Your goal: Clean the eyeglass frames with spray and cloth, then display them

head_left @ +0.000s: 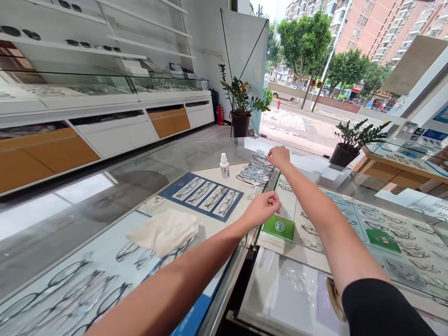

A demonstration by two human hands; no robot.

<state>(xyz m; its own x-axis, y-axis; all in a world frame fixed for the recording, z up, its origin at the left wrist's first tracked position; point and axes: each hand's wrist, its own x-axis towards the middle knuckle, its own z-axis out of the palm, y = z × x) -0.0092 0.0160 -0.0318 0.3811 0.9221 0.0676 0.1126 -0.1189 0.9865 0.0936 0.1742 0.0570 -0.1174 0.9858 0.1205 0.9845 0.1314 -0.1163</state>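
My right hand (279,157) reaches to the far end of a row of eyeglasses (257,171) on the glass counter. Its fingers are pinched at the end of the farthest pair of eyeglasses (259,159). Closer to me, my left hand (263,208) hovers over the counter's edge with its fingers curled in; I see nothing in them. Just below it lies a green card (280,227) with a white round logo. A white bottle (224,166) stands upright left of the row. Several eyeglasses lie in a blue-framed display tray (235,211).
A cream cloth (166,228) lies crumpled on the left counter glass. More eyeglasses (105,298) are displayed at the left front and in the right-hand case (371,212). Potted plants (241,122) stand beyond the counter, near the window. White shelving and cabinets (115,130) line the left wall.
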